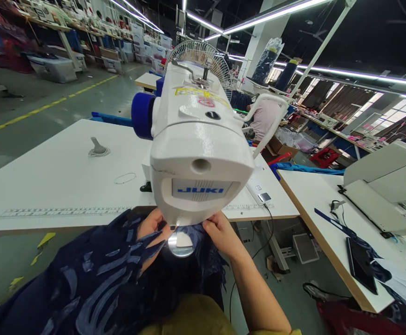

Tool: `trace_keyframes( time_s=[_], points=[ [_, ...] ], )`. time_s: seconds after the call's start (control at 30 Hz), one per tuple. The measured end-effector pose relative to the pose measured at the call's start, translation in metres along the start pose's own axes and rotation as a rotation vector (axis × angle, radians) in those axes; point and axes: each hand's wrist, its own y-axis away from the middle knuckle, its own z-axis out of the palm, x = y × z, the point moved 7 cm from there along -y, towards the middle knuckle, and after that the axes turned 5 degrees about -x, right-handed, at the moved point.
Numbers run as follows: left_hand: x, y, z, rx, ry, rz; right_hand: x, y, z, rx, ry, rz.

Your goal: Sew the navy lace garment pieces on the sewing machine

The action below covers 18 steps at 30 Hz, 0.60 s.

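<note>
A white JUKI sewing machine [196, 139] fills the middle of the view on a white table [56, 181]. Under its head lies dark blue patterned fabric [98, 279], which spills over my lap to the left. My left hand [152, 225] rests on the fabric just left of the needle area, fingers curled onto the cloth. My right hand [220, 232] grips the fabric edge just right of the needle area. A round metal plate [180, 244] shows between the two hands. The needle itself is hidden behind the machine head.
A second white table [325, 218] stands to the right with another sewing machine [384, 186], a dark tablet [362, 265] and blue cloth strips. A fan [203, 53] stands behind my machine. A seated person [264, 118] is further back. Storage bins line the far left aisle.
</note>
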Motion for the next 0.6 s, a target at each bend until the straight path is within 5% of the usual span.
trace_keyframes(
  time_s=[0.6],
  points=[
    [-0.0060, -0.0074, 0.0026, -0.007, 0.093, -0.063, -0.0060, 0.0002, -0.0019, 0.032, 0.035, -0.030]
  ],
)
